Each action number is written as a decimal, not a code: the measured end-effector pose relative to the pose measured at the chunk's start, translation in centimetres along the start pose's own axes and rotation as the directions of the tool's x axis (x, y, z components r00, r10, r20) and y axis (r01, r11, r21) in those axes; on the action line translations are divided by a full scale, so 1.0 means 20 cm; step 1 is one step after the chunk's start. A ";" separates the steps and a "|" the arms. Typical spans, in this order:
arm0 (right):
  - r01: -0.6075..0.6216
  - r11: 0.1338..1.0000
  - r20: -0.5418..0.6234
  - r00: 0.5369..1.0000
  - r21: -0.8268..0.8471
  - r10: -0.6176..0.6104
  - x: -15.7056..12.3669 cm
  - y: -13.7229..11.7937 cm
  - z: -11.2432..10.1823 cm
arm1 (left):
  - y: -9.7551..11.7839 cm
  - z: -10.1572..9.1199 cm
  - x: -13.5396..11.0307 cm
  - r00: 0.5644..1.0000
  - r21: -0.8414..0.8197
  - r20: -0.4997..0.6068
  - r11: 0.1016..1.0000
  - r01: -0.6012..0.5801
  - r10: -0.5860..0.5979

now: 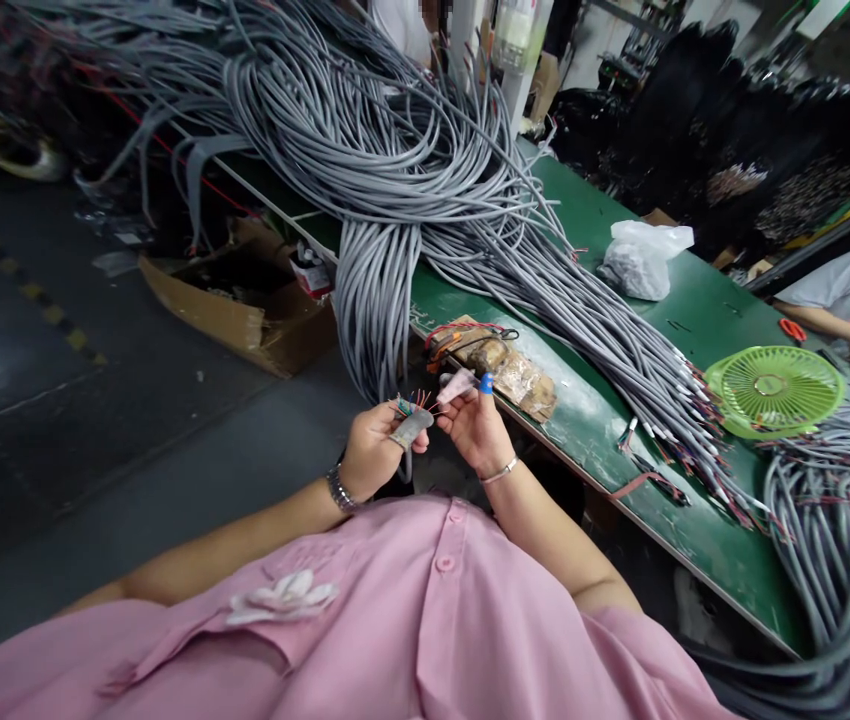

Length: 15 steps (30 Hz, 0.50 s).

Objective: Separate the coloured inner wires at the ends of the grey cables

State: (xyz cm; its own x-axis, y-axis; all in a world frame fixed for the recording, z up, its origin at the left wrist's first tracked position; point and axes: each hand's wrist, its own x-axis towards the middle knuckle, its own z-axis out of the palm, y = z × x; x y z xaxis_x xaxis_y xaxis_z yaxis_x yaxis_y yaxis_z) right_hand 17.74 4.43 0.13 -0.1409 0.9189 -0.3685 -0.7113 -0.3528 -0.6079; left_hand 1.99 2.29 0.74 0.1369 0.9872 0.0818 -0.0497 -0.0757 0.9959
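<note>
In front of my shirt, my left hand [376, 450] is closed around the end of a grey cable, whose thin coloured wires [419, 402] fan out above the fingers. A grey covering [411, 428] sits over the thumb. My right hand [476, 430] is just to the right, with its thumb and fingertips together at the wire tips. One of its fingers wears a pale wrap [457, 386], and another has a blue cover [486, 383]. The fingertips seem to pinch a thin wire, though the exact contact is too small to make out.
A large pile of grey cables [380, 170] lies across the green table [582, 225]. A taped brown block [504, 365], a green fan [774, 390] and a white plastic bag [642, 260] are on it. A cardboard box [222, 310] stands at left; a co-worker's arm [822, 325] shows at right.
</note>
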 end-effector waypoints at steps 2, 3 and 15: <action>-0.007 1.000 0.017 1.000 -0.011 0.007 -0.01 -0.01 0.00 | 0.00 -0.02 0.00 0.997 0.073 -0.019 0.995 -0.073 0.074; 0.005 1.000 0.020 1.000 -0.026 -0.004 -0.02 -0.02 0.00 | 0.00 -0.03 0.00 0.993 0.123 -0.028 0.986 -0.109 0.113; 0.098 0.991 0.009 0.995 -0.087 -0.097 -0.04 0.00 0.01 | 0.00 -0.04 0.07 0.939 0.517 -0.040 0.812 -0.273 0.341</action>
State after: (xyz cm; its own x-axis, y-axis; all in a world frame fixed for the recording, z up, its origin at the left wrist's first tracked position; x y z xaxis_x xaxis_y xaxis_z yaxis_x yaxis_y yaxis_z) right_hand 17.66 3.84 0.57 -0.0774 0.9505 -0.3008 -0.6589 -0.2752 -0.7001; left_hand 1.34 3.86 0.91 0.0716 0.9070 0.4150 0.4334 -0.4030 0.8060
